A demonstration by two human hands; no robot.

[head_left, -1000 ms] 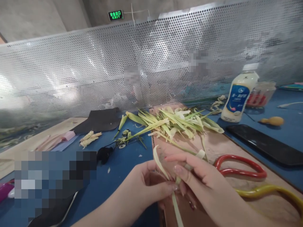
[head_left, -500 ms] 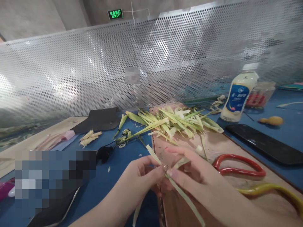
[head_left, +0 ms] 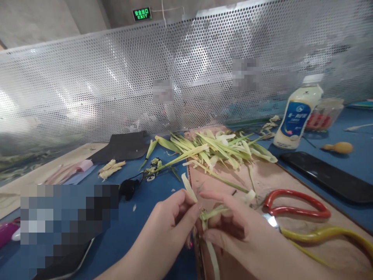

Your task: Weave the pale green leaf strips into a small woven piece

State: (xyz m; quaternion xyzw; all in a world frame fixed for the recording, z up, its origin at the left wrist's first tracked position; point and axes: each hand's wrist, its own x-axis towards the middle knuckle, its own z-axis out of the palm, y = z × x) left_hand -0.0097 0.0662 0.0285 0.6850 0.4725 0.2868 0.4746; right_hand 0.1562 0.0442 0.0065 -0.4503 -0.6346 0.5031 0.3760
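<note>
Between my hands is a small knot of pale green leaf strips [head_left: 214, 212], with ends sticking out several ways. My left hand [head_left: 180, 217] pinches the knot from the left, one strip end [head_left: 189, 186] rising above its fingers. On the right, my right hand [head_left: 233, 225] has its thumb and curled fingers on the strips, and one strip hangs below its thumb. Scissors with one red and one yellow handle [head_left: 300, 212] lie by my right wrist on the brown board [head_left: 221, 252]. Beyond my hands, a pile of cut green leaves [head_left: 221, 149] covers the board's far end.
A milky bottle [head_left: 298, 112], a black phone [head_left: 326, 175] and a small gourd [head_left: 339, 147] are on the right. Dark sheet material [head_left: 122, 147] and pale plant pieces [head_left: 110, 169] lie left on the blue tabletop [head_left: 125, 229]. A perforated metal screen [head_left: 116, 85] stands behind.
My right hand's thumb has moved down and away from my left fingertips, showing more of the knot. The hanging strip now drops more steeply. My left hand keeps its pinch.
</note>
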